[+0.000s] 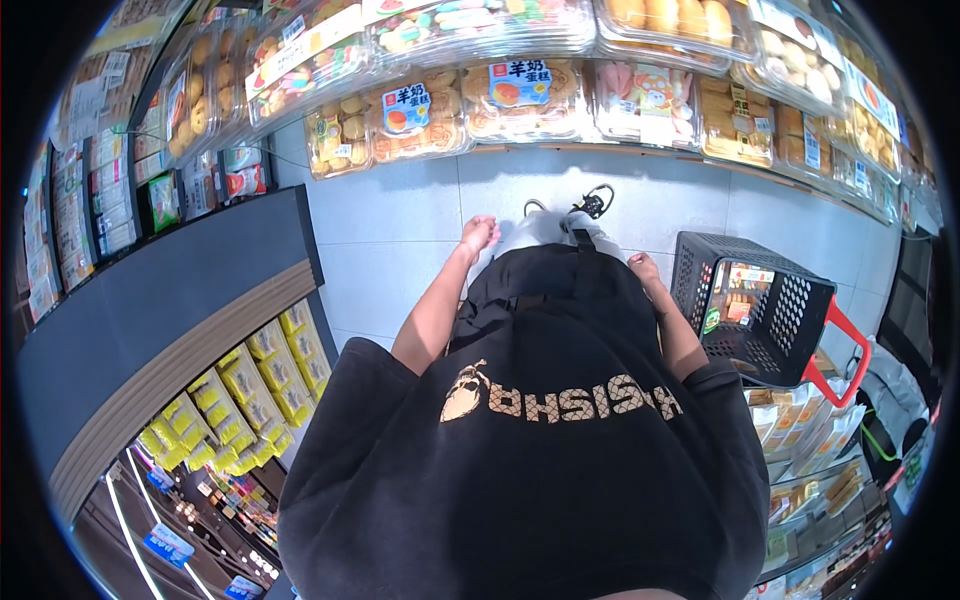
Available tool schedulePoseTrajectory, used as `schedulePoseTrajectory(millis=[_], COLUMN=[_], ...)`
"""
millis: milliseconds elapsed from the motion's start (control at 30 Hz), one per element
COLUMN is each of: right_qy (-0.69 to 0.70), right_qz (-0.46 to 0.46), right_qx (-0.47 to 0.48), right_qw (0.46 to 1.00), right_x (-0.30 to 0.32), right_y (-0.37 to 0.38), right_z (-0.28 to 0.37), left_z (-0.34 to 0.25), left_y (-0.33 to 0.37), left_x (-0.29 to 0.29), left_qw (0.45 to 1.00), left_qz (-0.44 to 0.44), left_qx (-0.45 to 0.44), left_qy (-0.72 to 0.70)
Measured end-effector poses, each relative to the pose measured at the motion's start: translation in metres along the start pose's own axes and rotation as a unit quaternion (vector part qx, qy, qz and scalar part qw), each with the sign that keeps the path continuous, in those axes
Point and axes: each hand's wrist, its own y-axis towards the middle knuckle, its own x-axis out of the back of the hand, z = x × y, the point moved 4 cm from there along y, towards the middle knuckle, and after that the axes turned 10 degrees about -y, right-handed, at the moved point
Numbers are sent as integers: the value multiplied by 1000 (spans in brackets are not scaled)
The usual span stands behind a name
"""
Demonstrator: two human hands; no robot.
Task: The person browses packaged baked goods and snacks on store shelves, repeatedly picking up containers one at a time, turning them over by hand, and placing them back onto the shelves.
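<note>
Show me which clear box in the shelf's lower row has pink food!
The clear box just right of the two blue-labelled boxes: pink shows inside it, while its neighbours' food looks yellow or brown.

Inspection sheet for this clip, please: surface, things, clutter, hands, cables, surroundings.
Surface: pale tiled floor.
Things: black shopping basket with red handle, nearest the right hand; a few packages show inside.
Clutter: nothing seen on the tiles ahead.
Hands: left hand and right hand hang beside the body, nothing visibly held.
Cables: nothing certain.
Surroundings: clear pastry boxes ahead, yellow bags left.
</note>
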Motion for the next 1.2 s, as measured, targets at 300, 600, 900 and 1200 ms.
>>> schedulePoseTrajectory(millis=[300, 600, 900, 1200], right_qy=[538, 607, 607, 645], right_qz=[207, 175, 128, 177], right_qx=[33, 16, 46, 120], right_qw=[817, 775, 783, 734], right_x=[93, 104, 110, 99], right_y=[-10, 15, 11, -12], right_z=[203, 274, 278, 256], left_z=[-122, -131, -137, -118], left_y=[6, 20, 12, -23], left_x=[-49, -69, -68, -53], left_qw=[936, 899, 953, 942], left_qz=[123, 73, 90, 128], left_qx=[-84, -11, -74, -112], left_qy=[-320, -432, -280, -288])
